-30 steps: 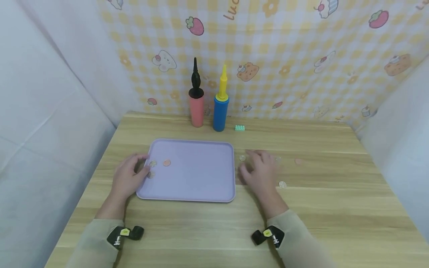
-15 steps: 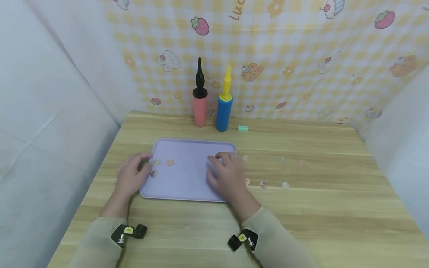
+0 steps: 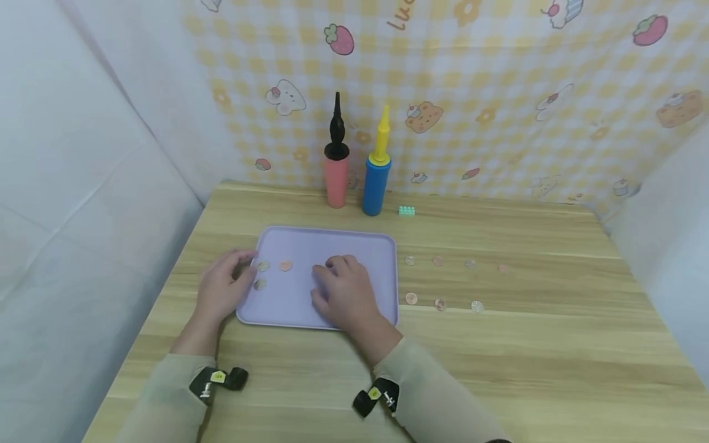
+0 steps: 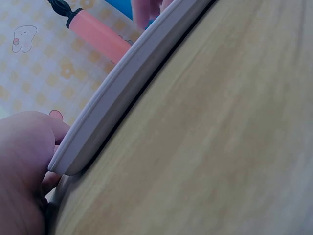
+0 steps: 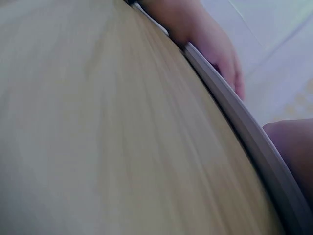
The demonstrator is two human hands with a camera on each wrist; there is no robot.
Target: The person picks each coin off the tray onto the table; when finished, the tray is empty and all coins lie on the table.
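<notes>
Head view: shallow pale-purple rectangular tray, plastic-looking [image 3: 349, 241], sits left of centre on the light wood-grain desk [image 3: 554, 332], long axis left-right. Left hand [image 3: 220, 286] is on its left rim; right hand [image 3: 347, 298] is over the middle, fingers bent down, the two hands apart. On the tray, at the left end: two silvery round metal coins [image 3: 260, 284], one behind the other right by the left fingertips, and one copper-coloured round coin [image 3: 285, 266] between them and the right hand. That copper coin lies left and slightly far of the right fingertips, near but not touching. Seven loose silver and copper coins [image 3: 411, 298] sit on the desk right of the tray, in a far row of four and a near row of three; right hand is the nearer one to those. Left wrist view: tray edge runs diagonally, left hand clamped on the rim by the corner. Right wrist view: near edge of tray, left hand at the far end, right hand cropped at frame edge; can't tell if it pinches anything.
</notes>
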